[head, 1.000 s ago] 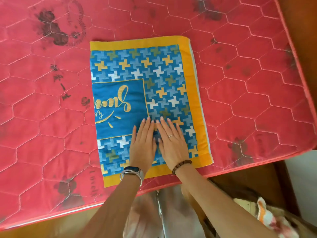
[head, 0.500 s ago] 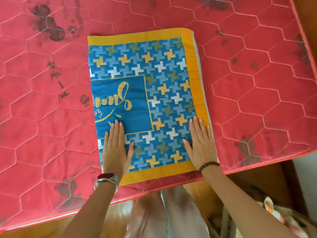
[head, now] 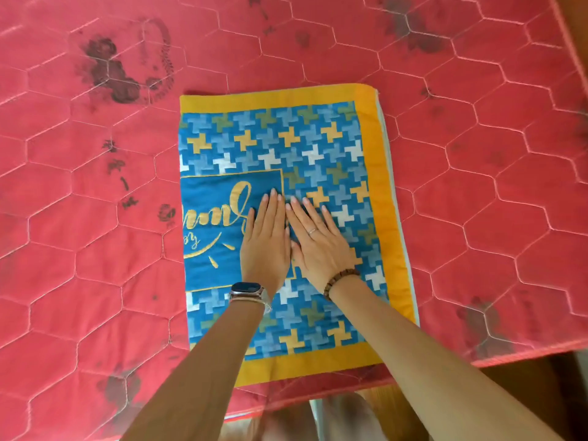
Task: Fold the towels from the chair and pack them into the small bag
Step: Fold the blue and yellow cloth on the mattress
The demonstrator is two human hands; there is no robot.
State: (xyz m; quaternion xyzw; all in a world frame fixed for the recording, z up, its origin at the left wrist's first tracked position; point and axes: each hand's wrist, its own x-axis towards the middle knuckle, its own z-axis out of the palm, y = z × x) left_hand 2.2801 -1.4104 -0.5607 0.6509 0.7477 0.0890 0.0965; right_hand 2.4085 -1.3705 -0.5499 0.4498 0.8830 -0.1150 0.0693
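I log 1 folded towel (head: pixel 318 148) flat on the red mattress (head: pixel 95 249), near edge at the mattress border. Left hand (head: pixel 265 246) and right hand (head: pixel 321 246) lie open-palmed, side by side on it, grasping nothing; bare mattress flanks both sides.

A red quilted mattress (head: pixel 477 186) fills nearly the whole view, its cover stitched in pale thread into a pattern of elongated hexagons. Dark printed motifs (head: pixel 117 71), faded and smudged, are scattered across the fabric: one large cluster toward the upper left, smaller marks down the left side, others near the top right and lower right. Soft, even light falls over the surface, without hard shadows. Along the right edge and at the bottom right corner, brown wood (head: pixel 521 396) shows beyond the mattress border. A strip of tan floor (head: pixel 388 396) is visible below the near edge.
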